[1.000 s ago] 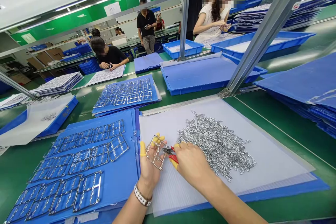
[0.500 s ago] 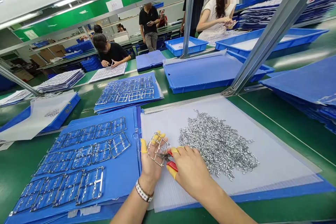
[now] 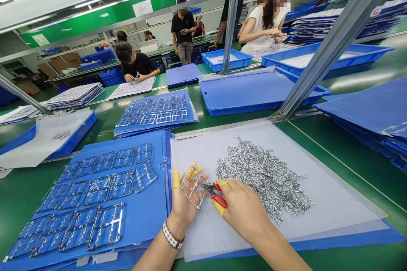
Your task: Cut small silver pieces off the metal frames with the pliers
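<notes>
My left hand point(image 3: 186, 203) holds a small chrome metal frame point(image 3: 192, 187) upright between yellow-capped fingertips. My right hand point(image 3: 243, 207) grips red-handled side cutters point(image 3: 219, 198), their steel jaws close to the frame's right edge. A heap of small silver metal pieces point(image 3: 262, 178) lies on a white plastic sheet point(image 3: 203, 237) just beyond my right hand. On a blue folder point(image 3: 149, 144) to the left of my left hand lie several chrome frames point(image 3: 106, 227) in rows.
A stack of frames on a blue folder point(image 3: 155, 114) lies ahead, beside a blue tray point(image 3: 254, 93) and a metal upright point(image 3: 333, 46). Co-workers sit and stand along the green benches beyond, among blue trays and stacked sheets.
The red-handled cutters have shifted slightly right, and the metal frame has tilted a little in my left hand. The head view has also moved slightly.
</notes>
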The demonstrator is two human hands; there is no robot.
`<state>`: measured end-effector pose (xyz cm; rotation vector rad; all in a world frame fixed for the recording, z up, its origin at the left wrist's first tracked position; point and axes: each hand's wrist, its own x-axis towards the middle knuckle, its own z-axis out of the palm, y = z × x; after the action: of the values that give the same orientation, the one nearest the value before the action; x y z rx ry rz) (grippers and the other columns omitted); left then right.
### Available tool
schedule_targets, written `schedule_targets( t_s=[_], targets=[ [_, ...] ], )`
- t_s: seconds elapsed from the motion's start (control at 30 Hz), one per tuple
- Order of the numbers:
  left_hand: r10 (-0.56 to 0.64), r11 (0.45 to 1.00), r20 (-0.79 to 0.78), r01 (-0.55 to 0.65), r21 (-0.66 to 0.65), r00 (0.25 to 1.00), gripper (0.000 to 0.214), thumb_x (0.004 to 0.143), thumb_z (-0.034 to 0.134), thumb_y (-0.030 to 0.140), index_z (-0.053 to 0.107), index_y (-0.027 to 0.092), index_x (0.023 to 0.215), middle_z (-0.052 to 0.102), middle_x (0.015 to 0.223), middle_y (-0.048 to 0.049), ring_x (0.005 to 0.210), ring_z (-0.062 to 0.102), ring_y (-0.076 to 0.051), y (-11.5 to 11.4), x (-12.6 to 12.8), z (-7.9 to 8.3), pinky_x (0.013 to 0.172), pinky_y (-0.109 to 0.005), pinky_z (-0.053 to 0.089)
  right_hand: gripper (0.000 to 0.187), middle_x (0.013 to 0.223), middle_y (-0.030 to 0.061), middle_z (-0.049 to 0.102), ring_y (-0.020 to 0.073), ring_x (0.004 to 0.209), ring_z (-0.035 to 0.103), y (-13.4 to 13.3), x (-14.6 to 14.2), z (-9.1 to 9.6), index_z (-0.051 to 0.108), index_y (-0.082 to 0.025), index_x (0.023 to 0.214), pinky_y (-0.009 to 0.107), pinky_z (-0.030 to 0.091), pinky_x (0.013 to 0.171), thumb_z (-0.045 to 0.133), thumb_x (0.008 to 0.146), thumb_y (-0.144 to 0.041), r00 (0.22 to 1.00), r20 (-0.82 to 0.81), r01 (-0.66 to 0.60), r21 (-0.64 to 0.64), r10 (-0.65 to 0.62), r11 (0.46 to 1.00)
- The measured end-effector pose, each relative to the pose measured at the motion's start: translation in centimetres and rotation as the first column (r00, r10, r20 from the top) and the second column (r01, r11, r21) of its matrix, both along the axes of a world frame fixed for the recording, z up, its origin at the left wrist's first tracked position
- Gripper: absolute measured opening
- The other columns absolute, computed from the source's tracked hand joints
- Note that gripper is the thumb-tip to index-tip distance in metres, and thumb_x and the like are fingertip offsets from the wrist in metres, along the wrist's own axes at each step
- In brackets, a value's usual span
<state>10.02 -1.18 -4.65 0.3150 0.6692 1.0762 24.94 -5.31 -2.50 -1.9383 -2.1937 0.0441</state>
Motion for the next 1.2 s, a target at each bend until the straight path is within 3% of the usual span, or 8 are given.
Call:
schedule_targets(
  t_s=[0.17,0.33,0.4,0.53,0.6,0.8,0.97,1.2],
  targets=[
    [-0.129,0.952,-0.319,0.208,0.227,0.939,0.055,0.089,0.036,0.056,0.056,0.020,0.126,0.055,0.127,-0.0133,0.112,0.051,-0.028,-1.4,0.4,0.8,0.082,-0.037,0.048,0.024,0.092,0.0058,0.068,0.0213,0.085,0.064,-0.1,1.9,-1.0,0.059,-0.020,0.103,0.034,0.050,0.074,0.051,0.083,-0.031,0.969,-0.246,0.016,0.136,0.018,0.991],
    [0.312,0.502,-0.785,0.608,0.615,0.535,0.054,0.085,0.053,0.038,0.045,0.023,0.136,0.053,0.123,-0.0128,0.114,0.047,-0.027,-3.9,-3.1,4.6,0.099,-0.045,0.038,0.031,0.097,0.0047,0.068,0.0186,0.077,0.066,-0.6,3.7,-3.1,0.057,-0.024,0.106,0.032,0.053,0.070,0.048,0.085,-0.045,0.917,-0.391,0.002,0.210,0.082,0.978],
    [0.510,0.433,-0.792,0.695,0.574,0.336,0.061,0.082,0.056,0.035,0.039,0.022,0.140,0.052,0.124,-0.0137,0.116,0.044,-0.028,-4.7,-5.7,5.3,0.102,-0.048,0.035,0.034,0.097,0.0037,0.069,0.0190,0.075,0.067,-0.7,4.2,-4.0,0.058,-0.026,0.106,0.033,0.054,0.067,0.049,0.084,-0.050,0.909,-0.402,-0.028,0.214,0.114,0.976],
    [0.603,0.584,-0.789,0.740,0.334,-0.119,0.062,0.083,0.055,0.037,0.036,0.024,0.141,0.050,0.128,-0.0132,0.123,0.037,-0.031,-5.4,-10.9,3.6,0.104,-0.055,0.029,0.036,0.099,0.0030,0.069,0.0195,0.076,0.067,-0.7,4.2,-5.3,0.057,-0.028,0.109,0.033,0.055,0.068,0.051,0.083,-0.052,0.896,-0.425,-0.077,0.133,0.127,0.988],
    [0.582,0.638,-0.773,0.732,0.240,-0.254,0.065,0.081,0.058,0.043,0.037,0.026,0.140,0.050,0.130,-0.0122,0.125,0.035,-0.033,-5.5,-12.5,2.5,0.105,-0.060,0.024,0.036,0.101,0.0040,0.069,0.0208,0.081,0.067,-0.6,4.1,-5.5,0.058,-0.027,0.109,0.034,0.055,0.072,0.052,0.083,-0.050,0.895,-0.418,-0.117,0.120,0.157,0.986],
    [0.584,0.661,-0.752,0.717,0.222,-0.305,0.063,0.085,0.052,0.048,0.034,0.027,0.141,0.045,0.136,-0.0107,0.125,0.036,-0.027,-3.2,-14.6,3.6,0.104,-0.048,0.031,0.039,0.101,0.0058,0.070,0.0235,0.092,0.066,-0.2,4.0,-5.3,0.060,-0.025,0.110,0.033,0.056,0.074,0.054,0.081,-0.050,0.895,-0.377,-0.188,0.167,0.239,0.968],
    [0.501,0.787,-0.679,0.609,0.100,-0.536,0.065,0.080,0.058,0.046,0.041,0.024,0.138,0.053,0.128,-0.0143,0.116,0.042,-0.034,1.9,-15.4,4.8,0.095,-0.051,0.033,0.037,0.098,0.0048,0.071,0.0226,0.091,0.067,-0.7,4.3,-4.9,0.060,-0.025,0.109,0.033,0.056,0.074,0.053,0.081,-0.048,0.906,-0.353,-0.179,0.183,0.234,0.967],
    [0.486,0.772,-0.750,0.623,0.127,-0.449,0.074,0.072,0.065,0.050,0.043,0.024,0.137,0.052,0.120,-0.0148,0.111,0.046,-0.035,3.6,-16.1,4.4,0.094,-0.054,0.036,0.033,0.103,0.0031,0.068,0.0198,0.087,0.066,-1.7,5.4,-5.5,0.056,-0.026,0.113,0.033,0.055,0.073,0.050,0.086,-0.044,0.914,-0.374,-0.100,0.170,0.159,0.980]
  ],
)
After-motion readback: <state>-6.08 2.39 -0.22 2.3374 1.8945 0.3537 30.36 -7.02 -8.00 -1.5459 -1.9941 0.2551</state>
